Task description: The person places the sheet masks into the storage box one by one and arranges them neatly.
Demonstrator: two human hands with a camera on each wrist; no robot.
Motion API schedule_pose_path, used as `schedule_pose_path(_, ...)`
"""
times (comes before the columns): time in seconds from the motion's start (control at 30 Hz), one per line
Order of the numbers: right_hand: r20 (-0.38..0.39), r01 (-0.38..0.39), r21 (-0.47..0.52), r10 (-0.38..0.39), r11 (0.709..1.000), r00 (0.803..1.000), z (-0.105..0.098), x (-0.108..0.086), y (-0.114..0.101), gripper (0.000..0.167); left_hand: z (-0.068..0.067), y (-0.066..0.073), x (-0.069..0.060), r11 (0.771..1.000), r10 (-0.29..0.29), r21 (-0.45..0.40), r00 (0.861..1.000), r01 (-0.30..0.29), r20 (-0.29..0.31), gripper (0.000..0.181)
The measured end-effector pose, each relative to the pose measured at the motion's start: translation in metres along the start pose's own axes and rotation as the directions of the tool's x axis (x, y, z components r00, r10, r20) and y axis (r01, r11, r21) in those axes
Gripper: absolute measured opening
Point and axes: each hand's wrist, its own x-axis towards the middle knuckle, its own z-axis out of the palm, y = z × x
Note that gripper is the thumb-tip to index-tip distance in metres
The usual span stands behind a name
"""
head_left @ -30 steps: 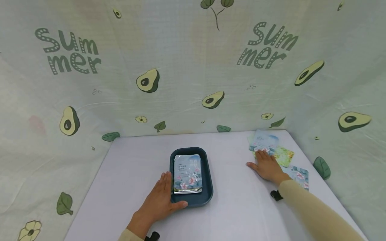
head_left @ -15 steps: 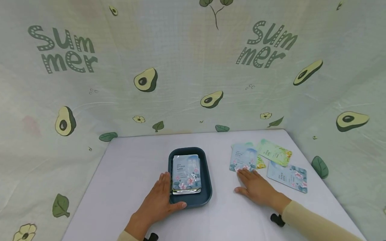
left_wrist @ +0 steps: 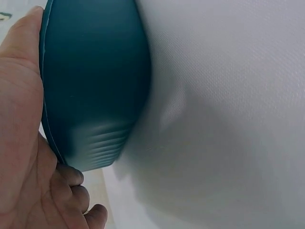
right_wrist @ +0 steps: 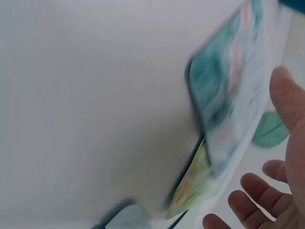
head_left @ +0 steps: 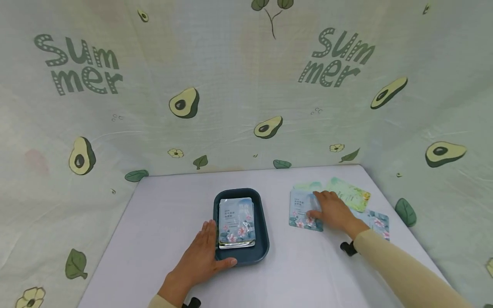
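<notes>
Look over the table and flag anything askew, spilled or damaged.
Only mild untidiness: on the right, the green packet and the blue packet partly hidden by the right hand and forearm lie slanted, unlike the neater stack of packets in the tray. No spill or damage shows.

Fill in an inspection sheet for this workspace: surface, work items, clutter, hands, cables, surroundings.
Surface: white tabletop, flat.
Work items: dark blue tray holding a packet stack, blue floral packet uppermost; to its right, loose blue packet, pale green packet partly beneath it, yellow-green packet and second blue packet.
Clutter: nothing seen.
Hands: left hand against the tray's left side, thumb at its near edge; right hand over the loose blue packet's right side, contact unclear.
Cables: nothing seen.
Surroundings: backdrop printed with avocados, leaves and "Summer".
</notes>
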Motion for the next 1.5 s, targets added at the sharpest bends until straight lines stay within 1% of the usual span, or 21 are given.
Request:
schedule_pose_path(0.1,0.046,-0.059,-0.006,0.059,0.998,0.997,0.001,0.019,0.016,0.103,0.000,0.000,0.000,1.000,0.004,-0.004,1.000,-0.004,-0.007,0.130)
schedule_pose_path(0.2,0.117,-0.081,0.005,0.080,0.997,0.990,0.003,0.031,0.023,0.115,0.000,-0.001,0.000,1.000,0.001,-0.018,1.000,-0.001,-0.007,0.130)
schedule_pose_path(0.3,0.153,-0.103,0.016,0.100,0.995,0.983,0.004,0.037,0.025,0.116,0.002,-0.001,0.001,1.000,-0.004,-0.023,1.000,0.004,-0.002,0.131)
schedule_pose_path(0.37,0.148,-0.108,0.012,0.105,0.994,0.983,0.005,0.039,0.024,0.114,0.002,-0.001,0.001,1.000,-0.005,-0.019,1.000,0.005,0.000,0.132)
schedule_pose_path(0.5,0.104,-0.100,0.019,0.097,0.995,0.990,0.004,0.042,0.017,0.109,0.002,-0.002,0.000,1.000,-0.008,-0.011,1.000,0.008,-0.001,0.132)
schedule_pose_path(0.63,0.057,-0.084,0.032,0.082,0.996,0.995,0.008,0.040,0.013,0.104,0.001,-0.001,-0.001,1.000,-0.006,-0.014,1.000,0.006,-0.001,0.132)
schedule_pose_path(0.83,0.033,-0.065,0.041,0.064,0.997,0.997,0.012,0.037,0.006,0.101,0.001,-0.001,-0.001,1.000,-0.004,-0.013,1.000,0.004,0.004,0.132)
schedule_pose_path(1.03,0.005,-0.062,0.117,0.062,0.991,0.998,0.006,0.029,-0.007,0.099,0.004,-0.003,-0.001,1.000,-0.008,-0.012,1.000,0.008,0.002,0.133)
schedule_pose_path(1.13,-0.038,-0.059,0.142,0.065,0.988,0.997,0.002,0.023,-0.017,0.097,0.005,-0.004,-0.001,1.000,-0.010,-0.011,1.000,0.010,0.000,0.133)
schedule_pose_path(1.17,-0.058,-0.045,0.140,0.054,0.989,0.997,0.001,0.021,-0.020,0.095,0.005,-0.004,-0.001,1.000,-0.010,-0.011,1.000,0.010,-0.001,0.133)
schedule_pose_path(1.23,-0.105,-0.018,0.124,0.031,0.992,0.994,-0.001,0.017,-0.026,0.093,0.005,-0.004,-0.001,1.000,-0.008,-0.011,1.000,0.008,-0.002,0.133)
schedule_pose_path(1.37,-0.188,0.026,0.084,-0.010,0.996,0.982,0.002,0.010,-0.036,0.088,0.004,-0.004,-0.001,1.000,-0.008,-0.018,1.000,0.008,0.000,0.133)
schedule_pose_path(1.5,-0.251,0.059,0.098,-0.033,0.993,0.967,0.006,0.004,-0.041,0.078,0.002,-0.004,-0.001,1.000,-0.008,-0.023,1.000,0.008,0.004,0.133)
